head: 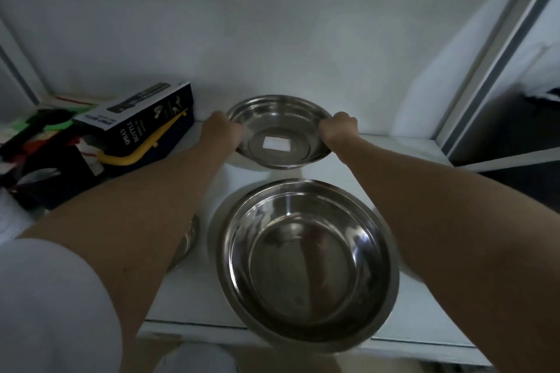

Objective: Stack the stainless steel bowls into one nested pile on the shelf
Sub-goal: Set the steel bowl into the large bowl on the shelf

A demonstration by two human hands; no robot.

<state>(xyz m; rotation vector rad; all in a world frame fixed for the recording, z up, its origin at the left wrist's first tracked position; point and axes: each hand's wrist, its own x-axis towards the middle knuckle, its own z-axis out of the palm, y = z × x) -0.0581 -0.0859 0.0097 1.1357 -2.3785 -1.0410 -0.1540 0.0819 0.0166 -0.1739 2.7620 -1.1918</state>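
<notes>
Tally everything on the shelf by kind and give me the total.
Stainless steel bowls: 3 (far bowl gripped by left hand and right hand; near bowl; one partly hidden bowl under the left forearm)
Spray bottle box: 1
Yellow tool: 1
Other clutter at left: cannot be counted
Total: 5

black box point(142, 121) — side panel — "SPRAY BOTTLE"

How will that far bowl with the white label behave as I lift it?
The far bowl looks thin polished steel, so probably rigid and light. Its smooth rim may be slippery; the left hand and right hand grip opposite edges, which should keep it level.
</notes>
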